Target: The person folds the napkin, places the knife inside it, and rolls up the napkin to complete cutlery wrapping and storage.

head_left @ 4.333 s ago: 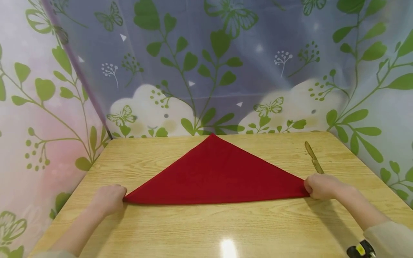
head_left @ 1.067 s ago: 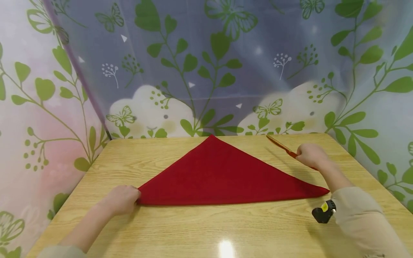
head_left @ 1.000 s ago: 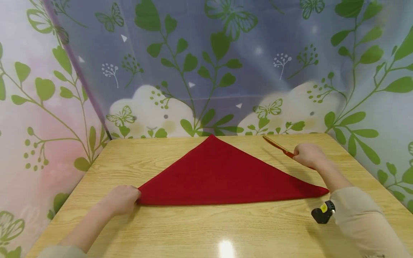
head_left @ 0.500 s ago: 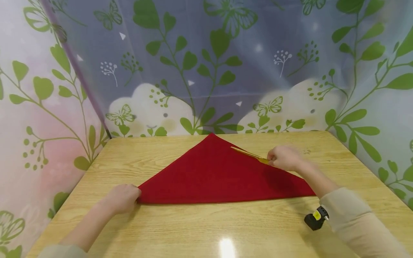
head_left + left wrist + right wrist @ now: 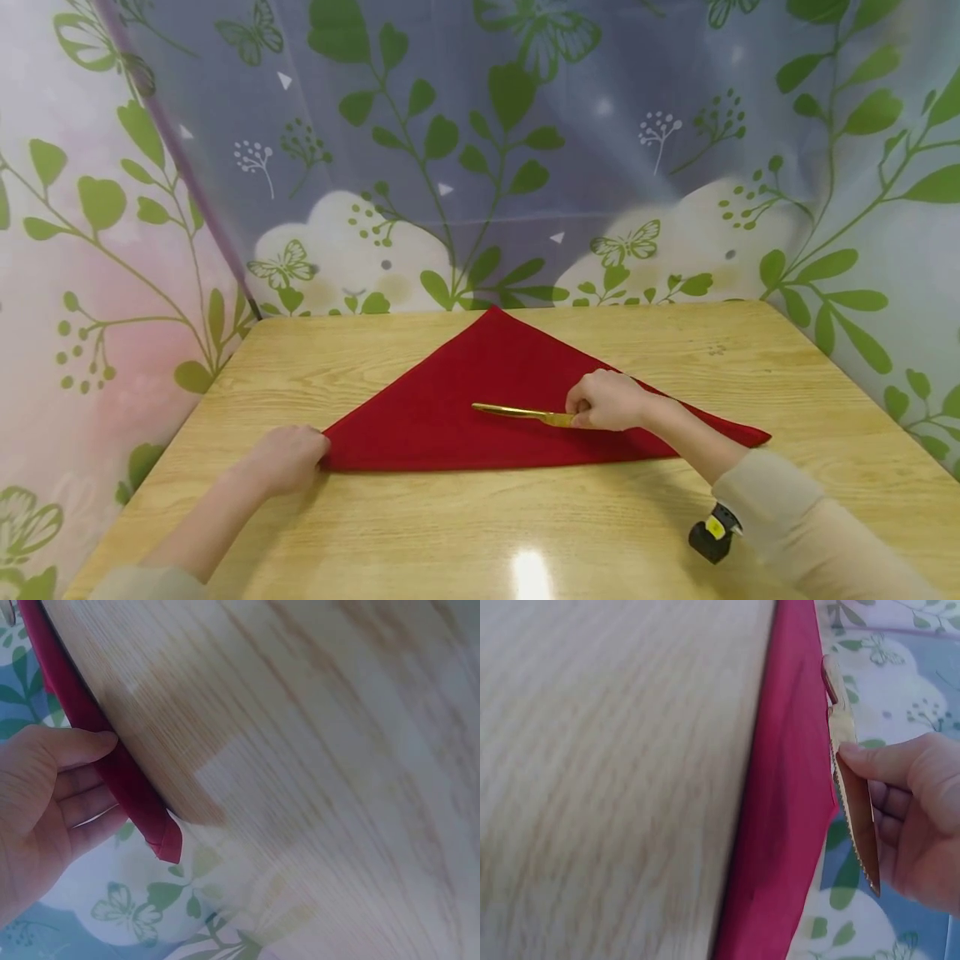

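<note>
The right hand [image 5: 609,402] pinches a gold knife [image 5: 517,412] poking out left over the red cloth [image 5: 442,408], and the left hand [image 5: 288,458] pinches the cloth's left end.

The pale yellow, wood-grain tabletop [image 5: 420,533] presents a flat, semi-gloss surface; the grain runs from side to side. A triangular sheet of plain dark red cloth [image 5: 450,383] lies directly on the tabletop, with its long edge toward the near side and its apex at the far edge. The right corner tapers to a narrow point. A bright white reflection [image 5: 531,575] appears at the near side, and a few faint marks [image 5: 716,349] at the far right.
</note>
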`<state>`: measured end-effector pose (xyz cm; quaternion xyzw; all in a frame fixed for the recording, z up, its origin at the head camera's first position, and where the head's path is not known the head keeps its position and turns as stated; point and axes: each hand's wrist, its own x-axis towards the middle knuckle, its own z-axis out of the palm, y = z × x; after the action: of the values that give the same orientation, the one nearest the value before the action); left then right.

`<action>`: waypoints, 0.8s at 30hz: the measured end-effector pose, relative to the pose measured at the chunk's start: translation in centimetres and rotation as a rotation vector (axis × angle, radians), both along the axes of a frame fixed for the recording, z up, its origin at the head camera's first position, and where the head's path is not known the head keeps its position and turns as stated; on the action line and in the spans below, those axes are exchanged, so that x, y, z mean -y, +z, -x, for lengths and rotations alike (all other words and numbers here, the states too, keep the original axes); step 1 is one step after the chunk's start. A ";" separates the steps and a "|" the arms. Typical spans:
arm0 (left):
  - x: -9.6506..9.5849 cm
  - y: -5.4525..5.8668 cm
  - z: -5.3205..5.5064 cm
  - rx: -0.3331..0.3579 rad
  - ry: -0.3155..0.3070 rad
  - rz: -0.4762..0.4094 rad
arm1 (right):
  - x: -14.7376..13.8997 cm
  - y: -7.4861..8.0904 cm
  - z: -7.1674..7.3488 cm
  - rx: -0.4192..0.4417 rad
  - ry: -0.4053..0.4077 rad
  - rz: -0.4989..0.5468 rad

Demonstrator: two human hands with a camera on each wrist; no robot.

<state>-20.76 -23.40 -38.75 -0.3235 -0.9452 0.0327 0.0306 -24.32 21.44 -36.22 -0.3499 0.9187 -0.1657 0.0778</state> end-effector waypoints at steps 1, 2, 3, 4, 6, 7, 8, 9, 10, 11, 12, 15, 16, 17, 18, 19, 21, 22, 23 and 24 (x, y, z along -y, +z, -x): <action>-0.1 0.0 0.0 0.001 0.002 0.001 | 0.2 -0.1 -0.1 0.024 0.013 0.012; -0.1 0.0 0.0 -0.001 0.002 0.002 | 0.5 -0.2 -0.1 0.056 0.027 0.024; -0.1 0.0 -0.1 -0.003 0.001 0.002 | 0.7 -0.4 -0.2 0.087 0.042 0.037; -0.1 0.0 -0.1 -0.006 0.000 0.005 | 0.9 -0.5 -0.2 0.116 0.055 0.047; -0.1 0.0 -0.1 -0.006 0.001 0.006 | 1.3 -0.7 -0.2 0.178 0.070 0.064; -0.1 -0.1 -0.1 -0.005 0.001 0.007 | 1.5 -0.8 -0.3 0.203 0.079 0.073; -0.1 -0.1 -0.1 -0.006 0.002 0.008 | 1.6 -0.8 -0.3 0.229 0.087 0.080; -0.1 -0.1 -0.2 -0.005 0.003 0.009 | 1.7 -0.9 -0.3 0.250 0.092 0.086; -0.1 -0.1 -0.1 -0.006 0.003 0.010 | 1.8 -1.0 -0.3 0.270 0.102 0.092; -0.1 -0.2 -0.2 -0.004 0.002 0.009 | 1.9 -1.0 -0.3 0.287 0.109 0.095; -0.1 -0.2 -0.2 -0.003 0.001 0.008 | 1.9 -1.1 -0.2 0.295 0.120 0.096; -0.1 -0.1 -0.2 -0.001 -0.002 0.000 | 1.9 -1.3 -0.1 0.312 0.136 0.095; -0.1 -0.1 -0.2 0.001 -0.003 -0.003 | 1.9 -1.4 -0.1 0.314 0.140 0.094; -0.1 -0.1 -0.3 0.002 -0.003 -0.005 | 1.9 -1.5 -0.1 0.318 0.143 0.093; -0.2 -0.1 -0.3 0.003 -0.001 -0.006 | 1.9 -1.5 0.0 0.323 0.145 0.093; -0.2 0.0 -0.2 0.002 -0.001 -0.006 | 1.8 -1.6 0.0 0.328 0.144 0.091; -0.2 0.0 -0.2 -0.003 -0.002 -0.004 | 1.8 -1.6 0.1 0.337 0.140 0.086; -0.2 0.0 -0.2 -0.006 -0.003 -0.003 | 1.8 -1.6 0.1 0.342 0.138 0.084; -0.2 0.0 -0.1 -0.010 -0.004 0.000 | 1.8 -1.7 0.1 0.342 0.136 0.080; -0.2 0.0 -0.1 -0.013 -0.005 0.001 | 1.8 -1.7 0.1 0.341 0.133 0.075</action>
<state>-20.68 -23.22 -38.77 -0.3254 -0.9442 0.0352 0.0364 -24.45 19.64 -37.90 -0.3793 0.8603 -0.2513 0.2299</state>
